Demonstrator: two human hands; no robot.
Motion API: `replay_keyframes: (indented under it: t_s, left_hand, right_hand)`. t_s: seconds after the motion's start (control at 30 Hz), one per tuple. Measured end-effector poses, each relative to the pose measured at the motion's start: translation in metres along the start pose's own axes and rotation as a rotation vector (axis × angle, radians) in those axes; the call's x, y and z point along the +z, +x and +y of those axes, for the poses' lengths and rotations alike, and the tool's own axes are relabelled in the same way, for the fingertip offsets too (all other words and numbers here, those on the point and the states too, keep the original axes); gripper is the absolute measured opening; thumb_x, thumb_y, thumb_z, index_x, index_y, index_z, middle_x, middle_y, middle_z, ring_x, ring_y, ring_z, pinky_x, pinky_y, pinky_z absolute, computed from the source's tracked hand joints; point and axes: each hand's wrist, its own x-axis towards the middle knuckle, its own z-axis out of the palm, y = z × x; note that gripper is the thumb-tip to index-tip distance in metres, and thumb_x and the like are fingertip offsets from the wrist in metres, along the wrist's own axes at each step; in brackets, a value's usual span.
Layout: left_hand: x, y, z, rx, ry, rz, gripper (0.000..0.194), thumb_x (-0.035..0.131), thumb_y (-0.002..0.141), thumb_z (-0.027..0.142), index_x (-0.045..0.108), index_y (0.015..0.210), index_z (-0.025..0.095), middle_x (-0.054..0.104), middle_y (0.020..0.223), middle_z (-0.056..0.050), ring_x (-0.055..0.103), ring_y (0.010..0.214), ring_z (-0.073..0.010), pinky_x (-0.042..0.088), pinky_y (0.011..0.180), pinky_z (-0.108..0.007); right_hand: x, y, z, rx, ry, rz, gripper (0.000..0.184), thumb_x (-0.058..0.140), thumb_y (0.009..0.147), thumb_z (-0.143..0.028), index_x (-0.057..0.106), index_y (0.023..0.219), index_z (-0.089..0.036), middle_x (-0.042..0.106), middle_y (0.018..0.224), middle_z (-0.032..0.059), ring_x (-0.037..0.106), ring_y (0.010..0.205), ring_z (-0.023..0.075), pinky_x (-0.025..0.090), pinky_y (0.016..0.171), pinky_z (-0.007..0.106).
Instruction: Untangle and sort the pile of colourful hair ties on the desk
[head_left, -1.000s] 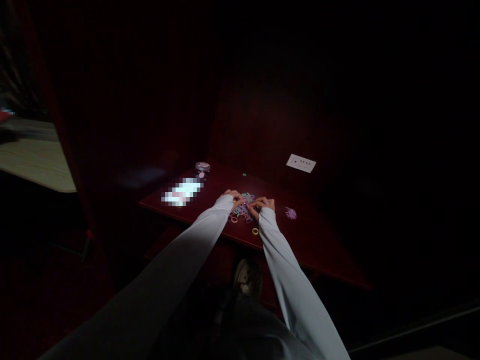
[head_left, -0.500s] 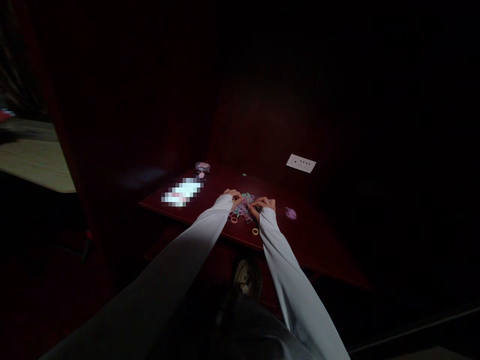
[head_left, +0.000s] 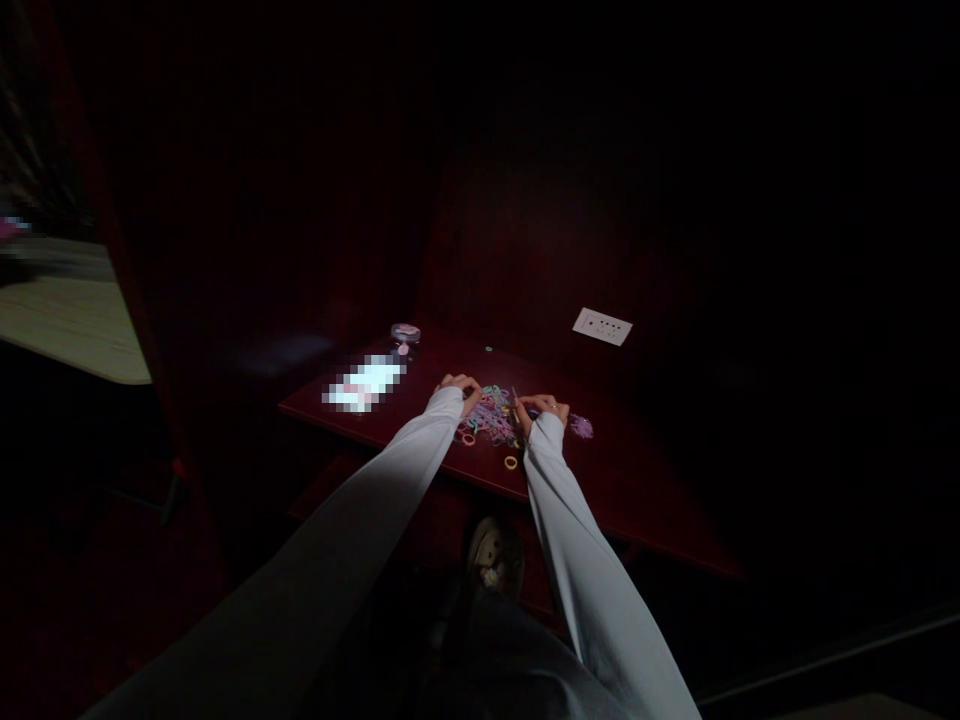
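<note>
A loose pile of small pastel rubber bands (head_left: 487,416) lies on the dark red wooden table (head_left: 607,490). My left hand (head_left: 460,391) is curled at the pile's left edge, and whatever it holds is too small to make out. My right hand (head_left: 544,409) lies at the pile's right side, next to a small purple tangle of bands (head_left: 580,427). A thin pale sliver (head_left: 514,399) shows by its fingertips, too small to name. A yellow band (head_left: 511,462) and an orange band (head_left: 468,438) lie apart, close to the front edge.
A clear round jar with a lid (head_left: 405,334) and a pixelated bright object (head_left: 365,384) stand at the table's left. A white wall socket plate (head_left: 602,326) is at the back right. My shoe (head_left: 495,555) shows below the table edge.
My hands have moved apart. The right hand has shifted right, towards the purple tangle, and the left has drawn back slightly to the left.
</note>
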Motion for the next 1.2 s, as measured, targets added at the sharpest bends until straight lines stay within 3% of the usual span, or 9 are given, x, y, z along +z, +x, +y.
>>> replay_keyframes:
  t_s: [0.1,0.23,0.4,0.53,0.73,0.9,1.2]
  left_hand:
    - [0.000,-0.002,0.002,-0.013,0.000,0.019,0.012,0.066,0.094,0.025,0.075,0.086,0.026,0.078,0.110,-0.002,0.059,0.113,-0.0256,0.045,0.104,-0.040]
    - [-0.002,-0.004,0.006,-0.034,0.004,0.032,0.012,0.066,0.094,0.026,0.074,0.086,0.027,0.077,0.111,-0.002,0.057,0.116,-0.0267,0.043,0.106,-0.042]
    - [-0.006,-0.004,0.009,-0.049,-0.007,0.057,0.015,0.062,0.098,0.026,0.075,0.090,0.026,0.075,0.119,-0.003,0.058,0.116,-0.0261,0.044,0.105,-0.042]
    - [-0.007,-0.004,0.009,-0.049,-0.025,0.084,0.017,0.060,0.100,0.028,0.074,0.092,0.026,0.075,0.118,-0.002,0.058,0.113,-0.0249,0.044,0.103,-0.040]
    - [-0.005,-0.003,0.008,-0.064,-0.025,0.070,0.018,0.060,0.100,0.028,0.074,0.090,0.026,0.075,0.117,-0.002,0.058,0.112,-0.0248,0.044,0.103,-0.040]
    - [-0.006,-0.002,0.009,-0.068,-0.017,0.047,0.019,0.060,0.101,0.029,0.075,0.089,0.025,0.075,0.118,-0.002,0.059,0.114,-0.0250,0.044,0.104,-0.040]
    - [-0.005,-0.002,0.006,-0.054,-0.005,0.022,0.013,0.066,0.096,0.028,0.075,0.087,0.026,0.076,0.114,-0.002,0.060,0.113,-0.0248,0.044,0.105,-0.040]
  right_hand:
    - [0.004,-0.001,0.004,-0.063,0.034,0.036,0.040,0.062,0.094,-0.061,0.079,0.084,-0.026,0.071,0.101,0.0102,0.050,0.105,0.0296,0.040,0.093,0.043]
    - [0.006,-0.002,0.005,-0.091,0.015,-0.047,0.042,0.063,0.092,-0.064,0.080,0.091,-0.026,0.073,0.105,0.0097,0.051,0.108,0.0301,0.041,0.092,0.042]
    - [0.003,-0.002,0.002,-0.076,-0.001,-0.191,0.035,0.078,0.082,-0.052,0.082,0.104,-0.025,0.073,0.114,0.0096,0.059,0.106,0.0283,0.045,0.095,0.041]
    - [0.001,-0.003,-0.001,-0.089,0.012,-0.266,0.028,0.078,0.079,-0.042,0.081,0.101,-0.026,0.074,0.106,0.0068,0.064,0.097,0.0240,0.050,0.091,0.037]
    - [-0.001,-0.004,0.003,-0.051,0.121,-0.197,0.026,0.071,0.078,-0.045,0.077,0.089,-0.023,0.073,0.085,0.0050,0.065,0.082,0.0220,0.052,0.079,0.035]
    - [0.003,-0.004,0.008,0.111,0.375,-0.146,0.043,0.072,0.073,-0.061,0.074,0.086,-0.021,0.072,0.076,0.0056,0.064,0.071,0.0212,0.051,0.066,0.033]
    - [0.011,0.004,0.009,0.191,0.465,-0.026,0.054,0.068,0.071,-0.072,0.073,0.084,-0.021,0.073,0.078,0.0063,0.063,0.073,0.0208,0.052,0.067,0.033]
